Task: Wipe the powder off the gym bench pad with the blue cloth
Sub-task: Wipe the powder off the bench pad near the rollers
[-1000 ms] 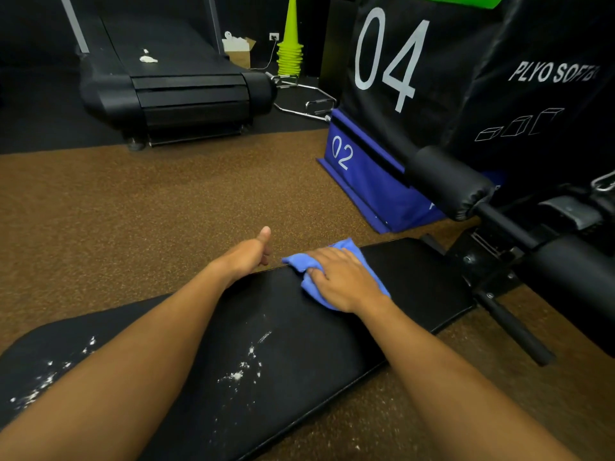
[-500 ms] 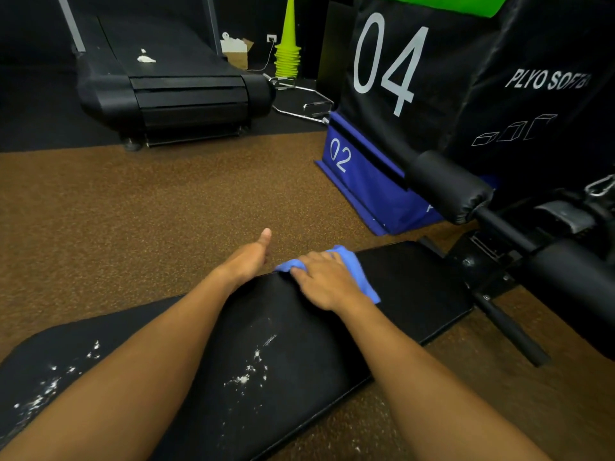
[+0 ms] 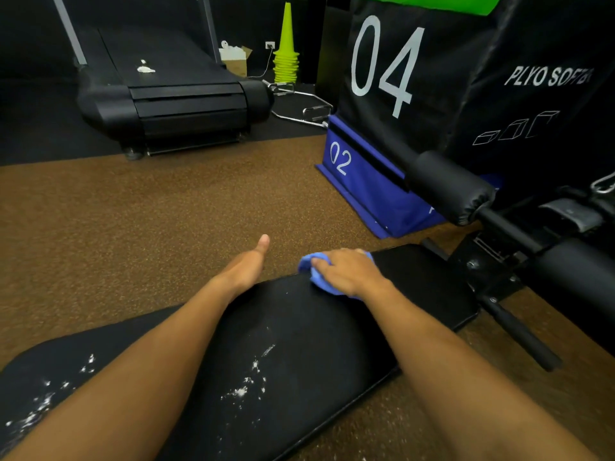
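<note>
Mostly hidden: blue cloth point(image 3: 318, 273) under right hand point(image 3: 349, 271) | left hand point(image 3: 244, 266) fingers unseen

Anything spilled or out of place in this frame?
Yes. White powder is scattered mid-pad on the bench pad, and more at its near-left end. A white blob also lies on the treadmill belt.
</note>
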Available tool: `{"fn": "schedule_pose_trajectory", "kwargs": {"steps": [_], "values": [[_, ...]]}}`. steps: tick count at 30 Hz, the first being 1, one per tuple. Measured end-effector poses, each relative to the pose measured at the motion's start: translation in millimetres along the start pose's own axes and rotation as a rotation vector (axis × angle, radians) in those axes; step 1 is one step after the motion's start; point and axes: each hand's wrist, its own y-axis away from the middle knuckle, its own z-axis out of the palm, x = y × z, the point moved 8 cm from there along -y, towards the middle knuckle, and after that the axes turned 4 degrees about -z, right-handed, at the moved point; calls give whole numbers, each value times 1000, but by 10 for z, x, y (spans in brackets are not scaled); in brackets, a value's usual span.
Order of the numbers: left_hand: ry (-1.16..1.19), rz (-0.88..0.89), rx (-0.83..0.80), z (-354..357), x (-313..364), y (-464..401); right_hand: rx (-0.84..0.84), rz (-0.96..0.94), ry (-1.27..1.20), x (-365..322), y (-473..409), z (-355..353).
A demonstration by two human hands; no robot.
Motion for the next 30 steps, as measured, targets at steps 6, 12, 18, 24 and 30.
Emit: {"fn": "schedule_pose_trajectory", "kwargs": {"steps": [6, 12, 18, 24, 30], "values": [[-19, 5, 5, 12, -21, -11, -7, 137, 47, 192, -10, -82], [-13, 47, 64, 21, 71, 58, -50, 4, -16, -421, -65, 135], [191, 41, 6, 2, 53, 50, -34, -137, -117, -905, 42, 188], [124, 81, -90, 91, 214, 173, -29, -281, -291, -1028, 374, 214], [-167, 154, -62, 194, 359, 229, -33, -354, -296, -1008, 924, 299]]}}
